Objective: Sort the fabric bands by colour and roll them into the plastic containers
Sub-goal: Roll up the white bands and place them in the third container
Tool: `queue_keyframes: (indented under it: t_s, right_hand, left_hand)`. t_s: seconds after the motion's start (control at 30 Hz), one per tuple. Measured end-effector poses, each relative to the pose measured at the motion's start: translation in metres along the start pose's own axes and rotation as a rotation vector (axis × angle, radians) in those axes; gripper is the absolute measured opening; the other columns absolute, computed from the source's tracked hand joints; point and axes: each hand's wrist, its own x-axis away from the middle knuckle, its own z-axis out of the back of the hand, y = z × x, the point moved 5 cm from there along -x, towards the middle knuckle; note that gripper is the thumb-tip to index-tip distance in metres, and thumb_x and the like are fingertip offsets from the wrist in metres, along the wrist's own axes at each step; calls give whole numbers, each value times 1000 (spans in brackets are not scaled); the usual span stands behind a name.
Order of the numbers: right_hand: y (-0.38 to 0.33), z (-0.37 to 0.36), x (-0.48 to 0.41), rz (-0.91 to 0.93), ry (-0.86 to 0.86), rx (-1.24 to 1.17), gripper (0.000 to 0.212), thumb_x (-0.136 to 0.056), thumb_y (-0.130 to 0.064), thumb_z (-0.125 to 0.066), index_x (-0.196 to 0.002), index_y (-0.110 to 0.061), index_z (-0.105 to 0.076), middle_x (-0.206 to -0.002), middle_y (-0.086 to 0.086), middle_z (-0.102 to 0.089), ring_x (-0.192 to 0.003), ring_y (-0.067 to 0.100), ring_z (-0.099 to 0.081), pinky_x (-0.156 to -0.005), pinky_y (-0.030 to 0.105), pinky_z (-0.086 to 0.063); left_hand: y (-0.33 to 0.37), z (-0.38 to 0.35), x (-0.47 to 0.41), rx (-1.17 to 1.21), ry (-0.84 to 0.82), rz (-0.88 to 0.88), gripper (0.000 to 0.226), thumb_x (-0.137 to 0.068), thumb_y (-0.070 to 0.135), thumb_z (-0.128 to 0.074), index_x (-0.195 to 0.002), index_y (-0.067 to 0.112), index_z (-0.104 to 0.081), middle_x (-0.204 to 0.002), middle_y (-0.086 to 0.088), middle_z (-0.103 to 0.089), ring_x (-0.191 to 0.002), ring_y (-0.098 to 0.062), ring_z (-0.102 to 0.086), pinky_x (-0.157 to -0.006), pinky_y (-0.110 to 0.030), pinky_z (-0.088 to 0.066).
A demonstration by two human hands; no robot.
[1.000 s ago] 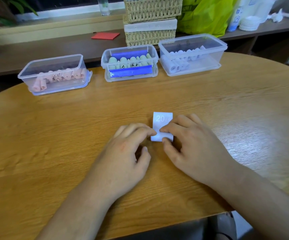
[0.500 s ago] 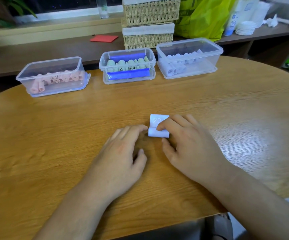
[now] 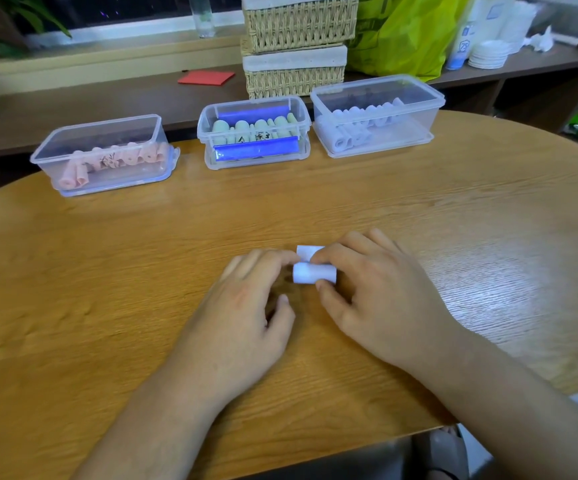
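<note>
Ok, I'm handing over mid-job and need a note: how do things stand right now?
Right hand pinches the white band, nearly rolled up on the table, between thumb and fingers; a short flat tail shows.
Left hand touches the roll's left end with straight fingers.
Done: pink rolls in the left container, green rolls in the middle container, white rolls in the right container.
Left: finish this roll and put it in the right container.
</note>
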Motion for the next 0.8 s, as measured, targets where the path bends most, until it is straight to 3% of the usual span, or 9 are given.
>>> queue_keyframes:
  t_s: [0.2, 0.5, 0.67, 0.8]
  right_hand:
    - [-4, 4, 6, 24, 3, -10, 25, -93, -43, -60, -115, -36, -70, -106, -15, -59, -98, 16, -54, -85, 43, -49]
    - [-4, 2, 0, 16, 3, 57, 25, -94, -37, -62, -119, -33, -63, -111, -14, -58, -101, 18, -53, -86, 43, -49]
    - [-1, 3, -5, -10, 15, 14, 25, -100, -40, -57, -123, -34, -65, -110, -15, -61, -100, 17, -53, -87, 44, -50]
    - [-5, 8, -7, -29, 18, -244, 28, -104, -41, -52, -124, -31, -70, -105, -18, -62, -99, 13, -53, -90, 39, -48]
  left_hand:
    - [2, -1, 0, 1, 8, -52, 39, -93, 7, -65, -126, 29, -65, -130, 20, -56, -126, -8, -52, -107, -24, -41]
    - [-1, -5, -1, -56, -48, -7, 58, -95, 21, -58, -151, 37, -51, -142, 24, -50, -135, -4, -45, -113, -36, -43]
    - [1, 0, 0, -9, 1, 13, 53, -96, 21, -64, -147, 31, -51, -141, 24, -52, -134, -1, -45, -112, -25, -38]
    - [3, 6, 2, 74, 66, 40, 45, -100, 37, -63, -143, 33, -52, -137, 26, -53, -133, -1, -48, -109, -18, -38]
